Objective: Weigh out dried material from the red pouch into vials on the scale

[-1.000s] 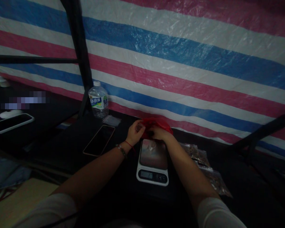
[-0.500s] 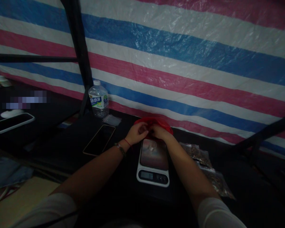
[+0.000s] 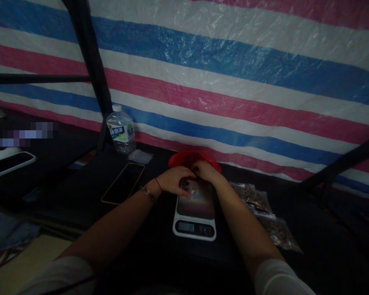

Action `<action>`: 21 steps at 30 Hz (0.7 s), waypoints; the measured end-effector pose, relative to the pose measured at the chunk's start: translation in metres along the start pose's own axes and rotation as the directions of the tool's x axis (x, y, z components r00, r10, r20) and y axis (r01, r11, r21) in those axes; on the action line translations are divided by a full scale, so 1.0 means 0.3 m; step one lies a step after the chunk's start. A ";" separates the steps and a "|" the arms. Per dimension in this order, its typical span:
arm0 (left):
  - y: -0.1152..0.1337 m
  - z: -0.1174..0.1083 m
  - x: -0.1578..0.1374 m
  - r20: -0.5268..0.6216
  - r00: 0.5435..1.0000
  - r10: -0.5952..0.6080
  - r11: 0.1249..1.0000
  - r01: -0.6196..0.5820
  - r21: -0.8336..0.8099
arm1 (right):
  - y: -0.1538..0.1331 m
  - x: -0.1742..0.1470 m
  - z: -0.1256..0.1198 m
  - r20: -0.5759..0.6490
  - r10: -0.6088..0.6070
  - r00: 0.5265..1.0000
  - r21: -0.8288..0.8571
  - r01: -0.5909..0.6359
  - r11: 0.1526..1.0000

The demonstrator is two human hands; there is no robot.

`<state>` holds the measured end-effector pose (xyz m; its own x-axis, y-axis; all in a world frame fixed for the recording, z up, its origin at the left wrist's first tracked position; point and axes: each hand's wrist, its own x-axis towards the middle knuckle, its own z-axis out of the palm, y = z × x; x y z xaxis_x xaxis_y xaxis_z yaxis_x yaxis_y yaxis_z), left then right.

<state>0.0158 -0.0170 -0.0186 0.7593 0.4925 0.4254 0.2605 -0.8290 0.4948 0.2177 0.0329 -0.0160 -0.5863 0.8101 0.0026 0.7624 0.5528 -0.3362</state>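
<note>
A small clear cup [image 3: 193, 188] stands on the plate of a white kitchen scale [image 3: 194, 234] with a lit display whose digits I cannot read. My left hand [image 3: 176, 180] reaches over the plate's left edge. Its thumb and fingers are apart around the cup's left side; whether they touch it is unclear. Behind the scale lies a red plastic bag [image 3: 193, 156]. My right hand [image 3: 206, 170] is at the bag's front edge with bent, closed fingers. Its fingertips, and anything in them, are hidden.
Several clear bags of small brownish pieces [image 3: 275, 229] lie right of my right forearm. To the left are a phone [image 3: 123, 183], a plastic bottle [image 3: 122, 131] and a small clear packet [image 3: 140, 156]. A striped sheet [image 3: 221, 82] hangs behind the dark table.
My left hand has moved from the red bag toward me, over the scale beside the cup. My right hand stays at the bag. The whole view has shifted slightly.
</note>
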 end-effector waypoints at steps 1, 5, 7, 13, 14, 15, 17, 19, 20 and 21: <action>0.008 0.010 0.005 0.004 1.000 0.002 1.000 -0.002 0.005 | -0.006 -0.007 -0.009 -0.012 -0.004 1.000 0.006 0.004 1.000; 0.019 0.041 0.015 0.018 0.996 -0.091 0.993 0.090 0.075 | -0.047 -0.046 -0.069 -0.077 0.004 0.997 0.051 0.000 0.999; 0.016 0.050 0.016 -0.054 0.977 -0.207 0.970 0.213 0.121 | -0.076 -0.072 -0.107 -0.129 -0.011 0.992 0.109 0.025 0.994; 0.016 0.064 0.026 -0.221 0.902 -0.371 0.891 0.413 0.189 | -0.157 -0.118 -0.158 -0.224 -0.112 0.968 0.107 0.139 0.985; 0.017 0.068 0.028 -0.233 0.895 -0.382 0.881 0.428 0.200 | -0.162 -0.117 -0.153 -0.212 -0.123 0.969 0.090 0.144 0.985; 0.018 0.071 0.030 -0.239 0.888 -0.394 0.872 0.443 0.208 | -0.165 -0.115 -0.146 -0.196 -0.131 0.972 0.076 0.148 0.986; 0.018 0.078 0.032 -0.244 0.877 -0.414 0.858 0.466 0.217 | -0.164 -0.109 -0.131 -0.156 -0.137 0.978 0.055 0.147 0.988; 0.017 0.082 0.031 -0.234 0.874 -0.426 0.850 0.475 0.226 | -0.160 -0.104 -0.120 -0.116 -0.139 0.983 0.053 0.146 0.988; 0.016 0.082 0.031 -0.224 0.875 -0.430 0.849 0.476 0.230 | -0.158 -0.102 -0.117 -0.100 -0.142 0.985 0.056 0.148 0.987; 0.016 0.082 0.030 -0.214 0.876 -0.432 0.849 0.475 0.232 | -0.156 -0.102 -0.115 -0.089 -0.147 0.985 0.059 0.152 0.987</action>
<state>0.0386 -0.0229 -0.0311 0.4251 0.8462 0.3214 0.7203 -0.5312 0.4460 0.2094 -0.0110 0.0323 -0.6653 0.7342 0.1353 0.6466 0.6573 -0.3870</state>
